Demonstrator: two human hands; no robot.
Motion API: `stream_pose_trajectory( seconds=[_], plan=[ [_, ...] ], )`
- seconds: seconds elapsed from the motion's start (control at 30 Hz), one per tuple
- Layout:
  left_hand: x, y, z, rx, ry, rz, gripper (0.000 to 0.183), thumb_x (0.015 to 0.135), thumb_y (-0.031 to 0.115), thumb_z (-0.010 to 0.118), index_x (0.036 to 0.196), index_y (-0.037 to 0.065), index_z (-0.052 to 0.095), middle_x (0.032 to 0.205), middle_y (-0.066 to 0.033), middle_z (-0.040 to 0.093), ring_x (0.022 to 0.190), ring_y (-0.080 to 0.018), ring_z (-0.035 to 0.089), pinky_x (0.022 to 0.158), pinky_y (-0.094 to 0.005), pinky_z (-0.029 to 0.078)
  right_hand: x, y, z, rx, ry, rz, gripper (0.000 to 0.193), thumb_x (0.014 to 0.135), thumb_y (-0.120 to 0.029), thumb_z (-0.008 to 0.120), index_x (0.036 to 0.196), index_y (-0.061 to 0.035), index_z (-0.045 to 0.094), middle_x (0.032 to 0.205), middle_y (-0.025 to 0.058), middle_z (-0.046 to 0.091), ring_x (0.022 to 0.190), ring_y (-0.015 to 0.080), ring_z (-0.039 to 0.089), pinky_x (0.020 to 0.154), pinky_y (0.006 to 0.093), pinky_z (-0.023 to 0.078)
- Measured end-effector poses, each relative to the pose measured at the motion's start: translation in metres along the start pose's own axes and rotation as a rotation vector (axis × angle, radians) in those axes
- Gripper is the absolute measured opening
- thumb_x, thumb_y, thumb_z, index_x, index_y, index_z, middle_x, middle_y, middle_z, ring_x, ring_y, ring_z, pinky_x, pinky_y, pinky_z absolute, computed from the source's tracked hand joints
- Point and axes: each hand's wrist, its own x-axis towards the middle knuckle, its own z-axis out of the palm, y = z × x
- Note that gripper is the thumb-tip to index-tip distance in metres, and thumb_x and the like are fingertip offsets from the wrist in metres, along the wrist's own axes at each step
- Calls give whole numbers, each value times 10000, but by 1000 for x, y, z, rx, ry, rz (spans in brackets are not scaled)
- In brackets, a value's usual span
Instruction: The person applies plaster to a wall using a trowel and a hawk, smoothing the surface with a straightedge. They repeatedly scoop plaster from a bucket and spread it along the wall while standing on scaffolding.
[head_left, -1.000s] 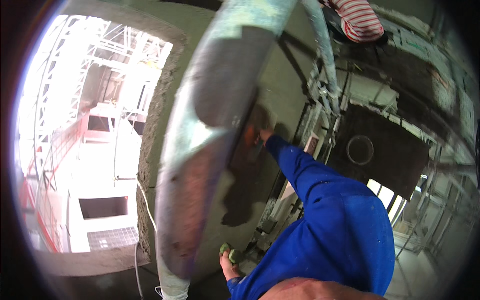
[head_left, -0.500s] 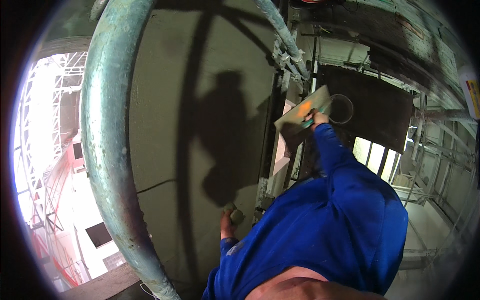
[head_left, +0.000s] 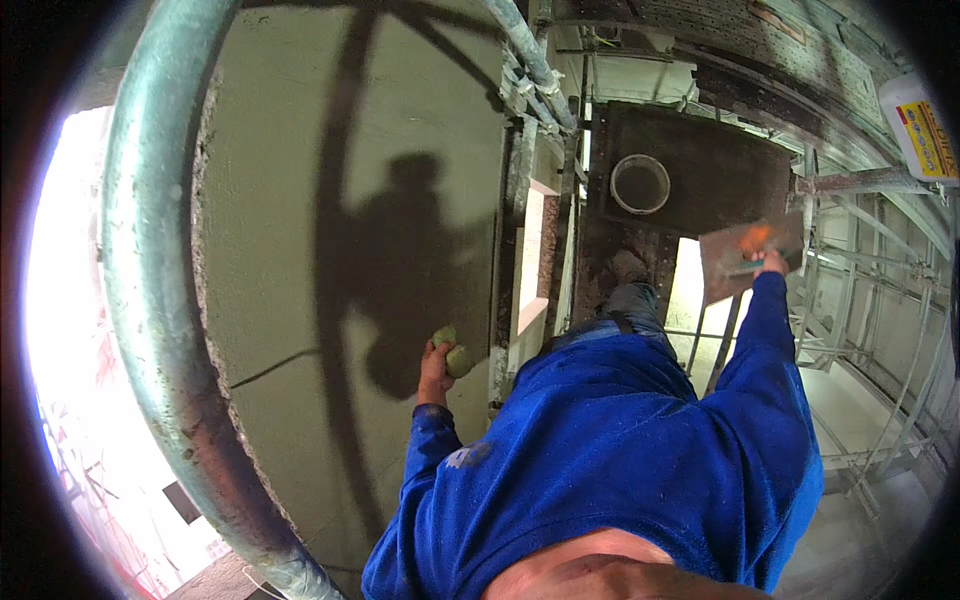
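Observation:
My left hand [head_left: 435,372] is closed round a rounded, yellowish-green sponge [head_left: 458,361], close to the grey-green plastered wall [head_left: 265,200] on my left. Whether the sponge touches the wall I cannot tell. Out to the right, my right hand [head_left: 771,263] grips the handle of a wide rectangular plastering trowel [head_left: 722,262]. An orange patch shows on its flat blade. The trowel is held away from the wall, beyond the dark platform's edge in the picture. My shadow falls across the plaster.
A thick metal scaffold tube [head_left: 150,230] curves down the left side. Ahead, a round bucket [head_left: 640,209] stands on a dark platform [head_left: 725,145]. A white canister [head_left: 912,120] with a yellow label is at the far right, among scaffold bars [head_left: 860,182].
My right hand has swung the trowel rightward, away from the wall's edge, uncovering the bucket. My left hand, still holding the sponge, appears higher in view. The whole view has shifted.

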Motion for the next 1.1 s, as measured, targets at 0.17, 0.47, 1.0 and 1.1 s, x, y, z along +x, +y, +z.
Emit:
stream_pose_trajectory(
  seconds=[0.17, 0.47, 1.0, 1.1],
  plan=[
    [6, 5, 25, 30, 2, -76, 454, 787, 74, 586, 1207, 55, 413, 1088, -114, 530, 936, -278, 584, 769, -416, 516, 17, 22, -125, -604, -25, -77, 171, 832, -122, 472, 703, -10, 487, 580, 113, 480, 491, 242, 501, 454, 377, 433],
    [24, 0, 34, 99, 40, -81, 414, 783, 75, 603, 1159, 44, 432, 1054, -110, 544, 908, -271, 593, 741, -405, 520, -45, 81, -206, -1263, 305, -314, 289, 838, -188, 497, 1012, 40, 534, 677, 180, 596, 500, 273, 602, 394, 391, 441],
    [38, -18, 36, 198, -26, -106, 401, 774, 97, 596, 1139, 42, 439, 1022, -126, 549, 879, -278, 601, 701, -420, 534, -120, 82, -165, -905, 32, -165, 217, 809, -101, 563, 1019, -47, 548, 688, 117, 569, 497, 212, 547, 416, 343, 431],
    [50, -22, 47, 216, -138, -83, 426, 766, 114, 600, 1154, 35, 444, 1030, -122, 555, 880, -279, 604, 700, -422, 533, -118, 80, -172, -982, 62, -126, 243, 799, -164, 576, 1001, -33, 545, 698, 141, 582, 553, 238, 584, 519, 369, 474]
  ],
)
